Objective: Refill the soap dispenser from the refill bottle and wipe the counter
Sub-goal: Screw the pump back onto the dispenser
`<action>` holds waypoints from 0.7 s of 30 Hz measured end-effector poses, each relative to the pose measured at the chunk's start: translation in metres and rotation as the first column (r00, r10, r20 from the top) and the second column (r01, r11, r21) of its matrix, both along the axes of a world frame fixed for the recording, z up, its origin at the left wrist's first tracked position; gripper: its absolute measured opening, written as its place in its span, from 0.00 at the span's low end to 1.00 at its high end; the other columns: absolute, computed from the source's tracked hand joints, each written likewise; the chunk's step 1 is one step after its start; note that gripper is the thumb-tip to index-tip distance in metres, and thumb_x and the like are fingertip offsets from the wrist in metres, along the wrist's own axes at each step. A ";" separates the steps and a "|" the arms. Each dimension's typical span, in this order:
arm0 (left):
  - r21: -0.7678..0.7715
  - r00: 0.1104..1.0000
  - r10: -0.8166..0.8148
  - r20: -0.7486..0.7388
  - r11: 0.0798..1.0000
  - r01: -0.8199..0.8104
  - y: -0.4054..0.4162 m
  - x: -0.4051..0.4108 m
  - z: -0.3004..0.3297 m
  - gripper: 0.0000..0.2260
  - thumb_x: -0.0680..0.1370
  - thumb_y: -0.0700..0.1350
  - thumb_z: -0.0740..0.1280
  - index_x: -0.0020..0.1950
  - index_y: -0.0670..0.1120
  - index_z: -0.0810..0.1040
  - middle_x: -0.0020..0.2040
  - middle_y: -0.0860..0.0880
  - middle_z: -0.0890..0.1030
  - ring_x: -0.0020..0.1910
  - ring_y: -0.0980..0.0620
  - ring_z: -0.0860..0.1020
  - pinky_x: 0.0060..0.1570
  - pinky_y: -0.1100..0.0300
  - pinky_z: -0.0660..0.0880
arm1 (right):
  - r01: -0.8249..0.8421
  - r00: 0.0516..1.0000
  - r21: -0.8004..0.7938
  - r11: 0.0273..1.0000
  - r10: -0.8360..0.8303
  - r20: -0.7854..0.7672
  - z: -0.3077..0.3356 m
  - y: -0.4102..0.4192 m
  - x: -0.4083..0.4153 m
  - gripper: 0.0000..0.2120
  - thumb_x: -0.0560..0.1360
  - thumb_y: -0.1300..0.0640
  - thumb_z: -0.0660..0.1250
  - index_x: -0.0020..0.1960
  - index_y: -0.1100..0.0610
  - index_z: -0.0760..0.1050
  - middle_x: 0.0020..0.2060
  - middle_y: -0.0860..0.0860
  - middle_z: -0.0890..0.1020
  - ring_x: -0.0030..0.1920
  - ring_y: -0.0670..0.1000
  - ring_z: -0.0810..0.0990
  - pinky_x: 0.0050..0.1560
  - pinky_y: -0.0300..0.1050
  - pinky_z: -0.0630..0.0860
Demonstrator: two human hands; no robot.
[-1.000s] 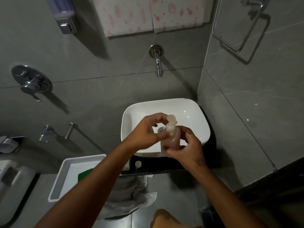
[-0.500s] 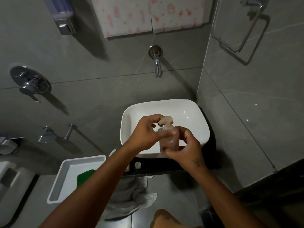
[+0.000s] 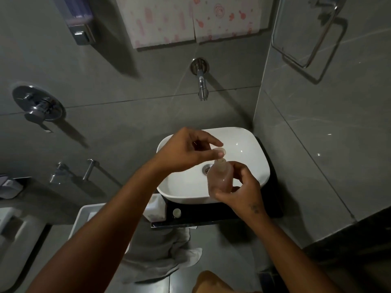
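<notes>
My right hand [image 3: 239,192] grips a small translucent bottle [image 3: 220,176] of pinkish liquid upright over the white basin [image 3: 249,144]. My left hand [image 3: 190,151] is just above and left of the bottle's neck, pinching its pale pump cap [image 3: 220,150] between thumb and fingertips. The cap looks lifted clear of the neck. A white refill bottle [image 3: 156,208] stands on the black counter [image 3: 211,216] left of the basin, partly hidden by my left forearm. A small round cap [image 3: 176,212] lies on the counter beside it.
A wall tap [image 3: 202,85] juts out above the basin. A wall soap dispenser [image 3: 79,22] hangs top left, and a towel ring [image 3: 304,37] is on the right wall. A white tray [image 3: 84,220] sits left of the counter. A crumpled white cloth [image 3: 169,259] lies below the counter.
My left hand has risen and shifted up-left, taking the pump cap off the bottle's neck. My right hand keeps holding the bottle, now a little lower and further right.
</notes>
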State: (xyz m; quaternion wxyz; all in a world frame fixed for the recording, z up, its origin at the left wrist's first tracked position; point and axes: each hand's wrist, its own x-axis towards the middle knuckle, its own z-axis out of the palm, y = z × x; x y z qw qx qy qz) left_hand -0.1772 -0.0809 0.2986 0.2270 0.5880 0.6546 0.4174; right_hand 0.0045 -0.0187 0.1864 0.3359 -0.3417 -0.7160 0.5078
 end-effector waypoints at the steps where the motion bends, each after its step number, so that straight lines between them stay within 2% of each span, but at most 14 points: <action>1: -0.003 0.999 0.014 -0.048 1.000 -0.014 0.002 0.002 0.001 0.14 0.74 0.54 0.77 0.57 0.51 0.85 0.30 0.56 0.81 0.27 0.60 0.76 0.33 0.61 0.73 | 0.005 1.000 -0.005 1.000 -0.005 -0.005 -0.001 0.000 -0.001 0.35 0.56 0.43 0.81 0.60 0.41 0.73 0.53 0.32 0.80 0.59 0.36 0.77 0.54 0.44 0.83; 4: 0.029 0.978 0.084 -0.189 0.996 -0.080 0.006 0.018 0.000 0.14 0.75 0.48 0.75 0.61 0.50 0.82 0.23 0.58 0.75 0.22 0.61 0.73 0.31 0.73 0.68 | -0.016 0.999 -0.080 0.997 0.013 -0.041 -0.003 0.001 -0.004 0.33 0.55 0.45 0.80 0.58 0.40 0.75 0.53 0.34 0.81 0.57 0.44 0.81 0.55 0.48 0.83; 7: 0.028 0.967 0.113 -0.228 0.994 -0.109 0.011 0.033 0.000 0.15 0.76 0.49 0.75 0.62 0.49 0.82 0.21 0.60 0.75 0.23 0.63 0.76 0.31 0.76 0.69 | -0.027 0.997 -0.043 0.999 0.025 -0.068 -0.004 0.002 -0.003 0.29 0.57 0.49 0.80 0.55 0.33 0.75 0.51 0.33 0.82 0.53 0.41 0.83 0.47 0.29 0.78; 9: -0.032 0.988 0.054 -0.147 0.998 -0.060 0.009 0.028 0.004 0.16 0.75 0.50 0.76 0.62 0.49 0.82 0.25 0.57 0.79 0.25 0.62 0.77 0.32 0.72 0.70 | -0.017 0.997 -0.036 0.999 0.015 -0.071 -0.005 0.003 -0.002 0.30 0.59 0.53 0.82 0.55 0.34 0.76 0.50 0.34 0.82 0.52 0.39 0.83 0.45 0.27 0.76; 11: -0.105 0.997 -0.032 -0.065 0.994 0.025 0.004 0.014 0.008 0.17 0.74 0.48 0.76 0.62 0.48 0.82 0.28 0.55 0.81 0.27 0.59 0.78 0.33 0.64 0.73 | 0.014 0.998 -0.032 0.999 -0.016 -0.068 -0.006 0.004 -0.002 0.30 0.58 0.52 0.83 0.56 0.38 0.75 0.51 0.36 0.82 0.53 0.41 0.83 0.47 0.31 0.79; 14: -0.146 0.997 -0.074 0.012 0.986 0.075 0.001 0.000 0.006 0.22 0.69 0.52 0.78 0.61 0.47 0.84 0.31 0.57 0.79 0.30 0.55 0.75 0.36 0.56 0.73 | 0.071 0.997 0.011 0.997 -0.071 -0.026 -0.006 0.003 -0.003 0.34 0.56 0.48 0.84 0.58 0.42 0.73 0.53 0.35 0.81 0.57 0.41 0.80 0.53 0.46 0.83; 17: -0.097 0.994 -0.077 0.075 0.992 0.084 0.003 -0.002 0.002 0.23 0.66 0.57 0.79 0.57 0.49 0.86 0.35 0.54 0.80 0.33 0.54 0.76 0.38 0.57 0.74 | 0.081 0.997 0.027 0.996 -0.080 -0.016 -0.006 0.002 -0.004 0.35 0.55 0.45 0.83 0.58 0.42 0.72 0.53 0.33 0.79 0.58 0.38 0.78 0.53 0.50 0.84; 21: -0.071 0.998 -0.018 0.055 0.997 0.022 0.005 0.001 -0.005 0.19 0.65 0.61 0.79 0.51 0.54 0.87 0.35 0.56 0.81 0.32 0.55 0.77 0.37 0.53 0.75 | 0.096 0.995 0.018 0.995 -0.096 -0.015 -0.008 0.002 -0.004 0.34 0.56 0.45 0.83 0.58 0.43 0.73 0.53 0.32 0.78 0.57 0.39 0.78 0.54 0.51 0.84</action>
